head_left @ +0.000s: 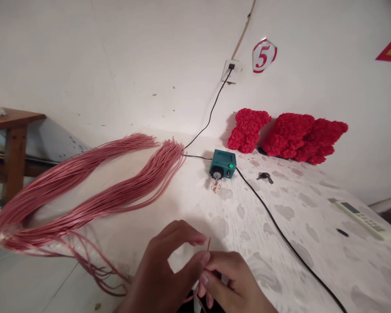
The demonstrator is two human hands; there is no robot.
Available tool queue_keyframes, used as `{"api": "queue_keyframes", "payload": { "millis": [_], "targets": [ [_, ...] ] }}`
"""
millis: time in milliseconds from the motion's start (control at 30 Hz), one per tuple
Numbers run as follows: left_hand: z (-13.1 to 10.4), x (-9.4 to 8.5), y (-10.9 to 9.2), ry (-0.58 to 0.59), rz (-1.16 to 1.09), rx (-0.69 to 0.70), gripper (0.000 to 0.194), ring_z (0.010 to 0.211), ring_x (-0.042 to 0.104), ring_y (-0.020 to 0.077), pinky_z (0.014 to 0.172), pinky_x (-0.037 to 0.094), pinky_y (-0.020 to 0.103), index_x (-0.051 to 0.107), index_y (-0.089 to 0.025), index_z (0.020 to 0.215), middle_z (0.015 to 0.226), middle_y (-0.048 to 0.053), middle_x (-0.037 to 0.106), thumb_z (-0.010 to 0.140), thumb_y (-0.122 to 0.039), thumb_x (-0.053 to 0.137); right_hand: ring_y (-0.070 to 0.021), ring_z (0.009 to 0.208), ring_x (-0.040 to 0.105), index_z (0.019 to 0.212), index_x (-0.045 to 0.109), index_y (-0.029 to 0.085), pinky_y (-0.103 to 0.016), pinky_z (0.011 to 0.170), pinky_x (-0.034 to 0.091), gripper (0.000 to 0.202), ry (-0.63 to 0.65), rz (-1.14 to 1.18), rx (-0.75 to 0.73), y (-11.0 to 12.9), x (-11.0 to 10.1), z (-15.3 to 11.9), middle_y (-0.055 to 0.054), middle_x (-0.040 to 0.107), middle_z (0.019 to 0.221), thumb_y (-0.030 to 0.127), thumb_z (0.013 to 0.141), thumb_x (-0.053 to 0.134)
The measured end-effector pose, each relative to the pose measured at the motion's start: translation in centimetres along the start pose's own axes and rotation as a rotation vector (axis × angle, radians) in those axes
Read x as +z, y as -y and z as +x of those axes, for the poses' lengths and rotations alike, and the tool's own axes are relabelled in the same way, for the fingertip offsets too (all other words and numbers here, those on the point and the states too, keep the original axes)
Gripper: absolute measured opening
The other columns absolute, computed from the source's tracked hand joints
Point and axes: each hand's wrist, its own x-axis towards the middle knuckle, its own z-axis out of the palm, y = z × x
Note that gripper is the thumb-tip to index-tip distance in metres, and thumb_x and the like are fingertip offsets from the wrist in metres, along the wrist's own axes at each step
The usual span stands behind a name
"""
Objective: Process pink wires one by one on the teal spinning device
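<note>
My right hand (230,276) is closed in a pinch on a thin pink cord (209,243), whose tip sticks up above the fingers. More of the cord hangs below, partly hidden by the hands. My left hand (169,256) has its thumb against the right fingertips beside the cord, while its index finger is stretched out and apart from the thumb. Beyond the hands stands a small teal machine (224,164) with a lit green button and a copper-coloured hooked piece (216,186) at its front. A long bundle of pink cords (114,191) lies folded to the left.
Red flower-like bunches (291,135) rest against the wall. A black cable (280,232) crosses the table (247,234) from the machine; another lead runs toward the wall socket (230,72). A remote control (361,218) and a small dark object (265,176) lie rightward. A wooden stool (18,119) stands left.
</note>
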Motion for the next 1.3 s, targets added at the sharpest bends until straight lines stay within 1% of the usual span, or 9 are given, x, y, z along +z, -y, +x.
{"api": "queue_keyframes", "payload": {
  "millis": [133,233,333,400,533,700,867,1067,1300],
  "targets": [
    [0.0,2.2,0.8,0.03,-0.118,-0.027,0.009,0.071,0.066,0.013,0.07,0.054,0.022,0.068,-0.017,0.078,0.076,0.0,0.067,0.081,-0.01,0.063,-0.0105,0.054,0.059,0.071,0.064,0.017,-0.02,0.05,0.042,0.025,-0.008,-0.081,-0.044,-0.3,0.1,0.0,0.002,0.059,0.06,0.022,0.093,0.051],
    [-0.3,2.7,0.9,0.049,-0.175,-0.097,0.011,0.069,0.064,0.0122,0.068,0.053,0.021,0.068,-0.018,0.075,0.074,0.0,0.066,0.083,-0.012,0.062,-0.0104,0.054,0.058,0.068,0.062,0.019,-0.02,0.05,0.042,0.024,-0.061,-0.159,-0.085,-0.7,-0.3,-0.4,0.002,0.06,0.06,0.022,0.091,0.054],
    [-0.7,2.5,0.8,0.097,-0.239,-0.231,0.011,0.065,0.061,0.0114,0.061,0.05,0.019,0.064,-0.018,0.075,0.071,-0.001,0.064,0.086,-0.02,0.061,-0.0126,0.059,0.062,0.089,0.068,0.024,-0.022,0.053,0.048,0.009,-0.195,-0.268,-0.197,-1.1,-1.9,-1.5,0.001,0.067,0.069,0.02,0.084,0.062],
    [-0.9,2.4,0.7,0.194,-0.323,-0.367,0.014,0.06,0.059,0.0108,0.054,0.046,0.017,0.061,-0.018,0.076,0.064,-0.001,0.063,0.088,-0.025,0.058,-0.0139,0.063,0.065,0.105,0.066,0.029,-0.023,0.055,0.052,0.021,-0.265,-0.36,-0.239,-1.0,-3.5,-2.3,0.001,0.069,0.074,0.02,0.087,0.062],
    [-0.7,2.7,0.8,0.334,-0.431,-0.551,0.014,0.044,0.046,0.007,0.043,0.036,0.015,0.056,-0.018,0.075,0.05,-0.007,0.049,0.088,-0.025,0.054,-0.0157,0.078,0.068,0.126,0.055,0.038,-0.028,0.069,0.057,0.042,-0.123,-0.514,-0.297,0.7,-5.7,-2.7,0.001,0.07,0.091,0.022,0.088,0.065],
    [-0.3,3.0,1.3,0.335,-0.359,-0.497,0.012,0.049,0.042,0.0067,0.047,0.036,0.016,0.058,-0.017,0.069,0.056,-0.007,0.046,0.081,-0.019,0.056,-0.0129,0.082,0.066,0.126,0.053,0.038,-0.025,0.076,0.054,0.035,0.045,-0.647,-0.279,2.9,-5.8,-1.5,0.003,0.07,0.097,0.024,0.095,0.059],
    [-0.7,3.4,1.8,0.412,-0.386,-0.57,0.011,0.048,0.041,0.0075,0.047,0.034,0.018,0.057,-0.018,0.073,0.055,-0.008,0.044,0.083,-0.022,0.054,-0.0097,0.072,0.064,0.102,0.057,0.028,-0.023,0.068,0.049,0.006,0.136,-0.658,-0.255,2.5,-6.0,-1.1,0.005,0.065,0.083,0.026,0.1,0.052],
    [-1.1,3.5,2.2,0.422,-0.279,-0.5,0.018,0.06,0.04,0.0095,0.055,0.033,0.02,0.055,-0.02,0.078,0.065,-0.006,0.044,0.093,-0.028,0.05,-0.0157,0.07,0.063,0.094,0.056,0.022,-0.03,0.066,0.05,0.024,0.128,-0.845,-0.309,2.3,-5.9,-1.1,-0.002,0.064,0.083,0.023,0.104,0.034],
    [-1.2,2.9,2.5,0.482,-0.196,-0.442,0.025,0.063,0.041,0.0113,0.058,0.036,0.022,0.056,-0.021,0.083,0.067,-0.005,0.045,0.099,-0.035,0.043,-0.0165,0.07,0.063,0.096,0.057,0.021,-0.031,0.068,0.052,0.024,0.102,-0.872,-0.317,1.9,-5.5,-1.0,-0.003,0.065,0.085,0.021,0.103,0.033]
  ]
}}
